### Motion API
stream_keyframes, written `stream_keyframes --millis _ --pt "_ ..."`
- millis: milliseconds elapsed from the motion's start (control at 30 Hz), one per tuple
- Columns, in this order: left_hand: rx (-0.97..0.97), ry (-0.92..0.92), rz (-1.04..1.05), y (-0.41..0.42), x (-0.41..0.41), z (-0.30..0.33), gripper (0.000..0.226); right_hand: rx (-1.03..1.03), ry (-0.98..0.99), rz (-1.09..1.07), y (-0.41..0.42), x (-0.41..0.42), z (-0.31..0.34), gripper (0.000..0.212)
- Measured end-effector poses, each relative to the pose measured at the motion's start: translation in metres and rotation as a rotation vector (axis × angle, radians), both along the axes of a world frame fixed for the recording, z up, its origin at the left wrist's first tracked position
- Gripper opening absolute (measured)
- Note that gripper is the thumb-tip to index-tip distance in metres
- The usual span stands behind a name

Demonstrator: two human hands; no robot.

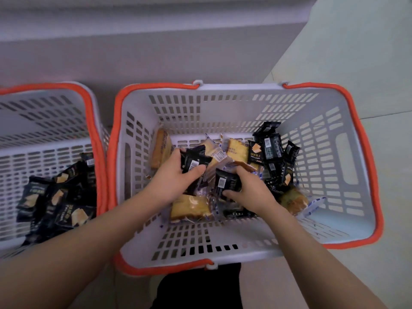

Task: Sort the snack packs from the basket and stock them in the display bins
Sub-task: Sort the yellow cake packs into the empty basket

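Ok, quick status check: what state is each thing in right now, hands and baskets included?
Left hand: grips a black pack.
Right hand: grips another black pack.
Main basket: holds mixed black packs and clear cake packs, handles folded down.
Left basket: holds black packs only, as far as shows.

Two pale grey slotted baskets [347, 121] are showing orange rims, black packs [270, 148] with gold squares and white barcodes are lying among clear-wrapped yellow-brown cakes [189, 207], and the floor [361, 52] is looking pale green.
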State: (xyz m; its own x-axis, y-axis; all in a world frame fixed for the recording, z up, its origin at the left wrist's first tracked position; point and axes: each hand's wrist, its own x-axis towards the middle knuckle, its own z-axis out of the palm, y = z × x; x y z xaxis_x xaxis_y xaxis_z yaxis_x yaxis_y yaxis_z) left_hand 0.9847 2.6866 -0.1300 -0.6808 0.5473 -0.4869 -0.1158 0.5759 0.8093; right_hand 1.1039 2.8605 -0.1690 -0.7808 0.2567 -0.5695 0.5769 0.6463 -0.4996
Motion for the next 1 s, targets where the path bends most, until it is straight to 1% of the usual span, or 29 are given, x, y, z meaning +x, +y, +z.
stream_keyframes --millis 67,133,200,300,333,400,467,567,667,733,800,867,967,1000 --pt "0.063 0.025 0.043 -0.012 -0.006 0.02 0.025 -0.113 0.151 -0.226 -0.013 -0.007 0.034 0.042" --pt "0.116 0.061 0.094 -0.031 -0.012 0.042 0.027 -0.196 0.249 -0.296 -0.029 -0.021 0.072 0.035" --pt "0.187 0.091 0.162 -0.054 -0.019 0.059 0.032 -0.198 0.297 -0.236 -0.047 -0.043 0.107 0.034" --pt "0.239 0.057 0.288 -0.093 -0.029 0.077 0.024 -0.092 0.323 -0.025 -0.08 -0.086 0.149 0.036" --pt "0.243 0.045 0.328 -0.108 -0.033 0.079 0.022 -0.064 0.338 0.044 -0.095 -0.1 0.159 0.037" --pt "0.202 0.082 0.395 -0.14 -0.041 0.08 0.023 -0.025 0.356 0.177 -0.129 -0.124 0.169 0.033" --pt "0.138 0.075 0.458 -0.177 -0.046 0.074 0.03 0.01 0.337 0.277 -0.165 -0.139 0.167 0.029" --pt "0.019 -0.055 0.501 -0.229 -0.045 0.059 0.048 0.057 0.259 0.342 -0.213 -0.148 0.148 0.038" --pt "-0.039 -0.108 0.518 -0.26 -0.04 0.044 0.044 0.059 0.184 0.309 -0.245 -0.143 0.124 0.038" --pt "-0.075 -0.08 0.504 -0.27 -0.035 0.034 0.036 0.075 0.136 0.268 -0.258 -0.135 0.111 0.04" --pt "-0.146 -0.031 0.427 -0.276 -0.03 0.027 0.032 0.094 0.102 0.22 -0.262 -0.126 0.105 0.043" --pt "-0.214 -0.021 0.333 -0.281 -0.026 0.017 0.038 0.094 0.086 0.202 -0.262 -0.119 0.106 0.044" --pt "-0.331 -0.056 0.162 -0.281 -0.022 0.011 0.051 0.125 0.135 0.288 -0.255 -0.11 0.119 0.043" --pt "-0.363 -0.034 0.114 -0.277 -0.021 0.013 0.053 0.128 0.162 0.306 -0.25 -0.108 0.126 0.042"
